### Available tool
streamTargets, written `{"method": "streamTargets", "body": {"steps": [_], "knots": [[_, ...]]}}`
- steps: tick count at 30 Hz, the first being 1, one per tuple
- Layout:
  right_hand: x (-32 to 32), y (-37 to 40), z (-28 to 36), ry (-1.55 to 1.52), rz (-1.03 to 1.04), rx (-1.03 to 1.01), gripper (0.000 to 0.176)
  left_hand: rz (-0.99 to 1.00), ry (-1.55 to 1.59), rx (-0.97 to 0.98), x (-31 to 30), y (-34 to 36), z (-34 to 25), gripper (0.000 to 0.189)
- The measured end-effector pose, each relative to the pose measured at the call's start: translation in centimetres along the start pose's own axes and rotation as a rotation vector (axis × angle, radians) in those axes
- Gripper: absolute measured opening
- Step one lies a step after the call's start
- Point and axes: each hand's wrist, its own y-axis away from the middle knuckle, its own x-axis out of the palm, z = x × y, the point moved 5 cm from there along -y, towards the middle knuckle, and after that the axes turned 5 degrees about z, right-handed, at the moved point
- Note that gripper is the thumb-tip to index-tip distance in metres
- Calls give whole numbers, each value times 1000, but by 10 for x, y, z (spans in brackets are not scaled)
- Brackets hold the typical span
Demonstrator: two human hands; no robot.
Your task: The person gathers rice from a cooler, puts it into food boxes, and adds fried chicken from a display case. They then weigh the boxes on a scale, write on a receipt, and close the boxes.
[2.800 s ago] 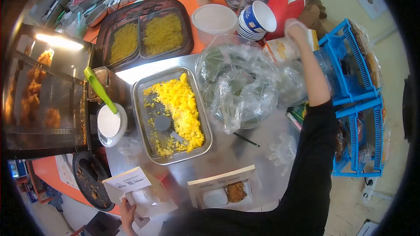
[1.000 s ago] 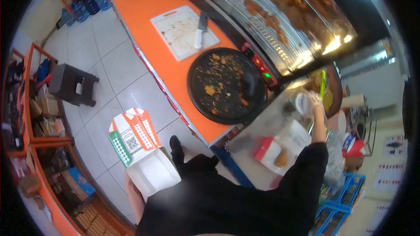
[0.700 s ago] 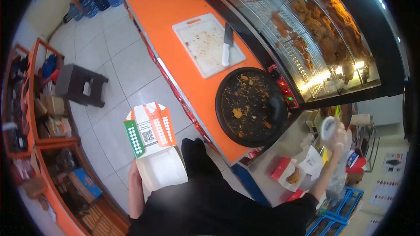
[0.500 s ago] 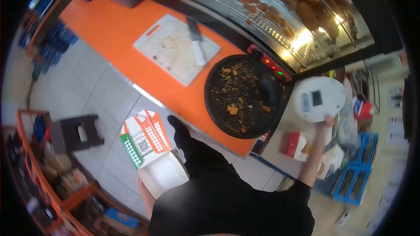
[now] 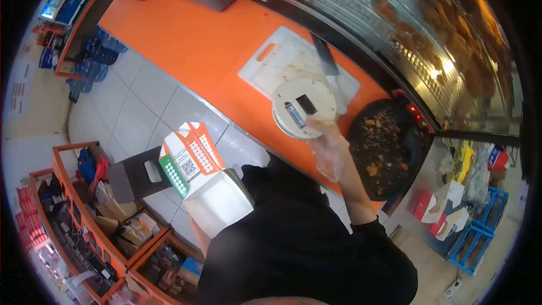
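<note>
Scale (image 5: 312,91), pinched in right grip (image 5: 327,138), covers near edge of cutting board (image 5: 276,63); left grip (image 5: 198,231) clamps box (image 5: 206,183) beside open floor (image 5: 144,101).

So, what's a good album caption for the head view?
Left hand holding an open white, orange and green cardboard box, gloved right hand holding a round white plastic device.

Counter (image 5: 192,39): bright orange.
Carton (image 5: 208,178) beside the counter: orange and green, patterned in white; interior white.
Scale (image 5: 302,107): white, one dark rectangle.
Pan (image 5: 379,152) on the counter: black, flecked brown.
</note>
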Motion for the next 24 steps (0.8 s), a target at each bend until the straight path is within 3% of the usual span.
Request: {"method": "streamTargets", "body": {"steps": [6, 9, 12, 17, 19, 21, 24], "knots": [[35, -90, -54, 5, -25, -65, 40, 86, -6, -57, 40, -91, -47, 47], [55, -129, -67, -64, -60, 54, 44, 164, -40, -100, 67, -148, -78, 47], [65, -187, -75, 100, -68, -179, 53, 219, -82, -130, 78, -195, -115, 46], [114, -259, -35, 730, -179, -806, 66, 223, -106, -135, 65, -242, -185, 46], [124, -284, -30, 1015, -126, -831, 69, 200, -102, -137, 56, -254, -201, 46], [133, -306, -33, 1239, -49, -693, 68, 188, -103, -147, 44, -262, -216, 46], [131, -333, -45, 1873, -149, -806, 63, 159, -93, -166, 31, -267, -227, 46]]}}
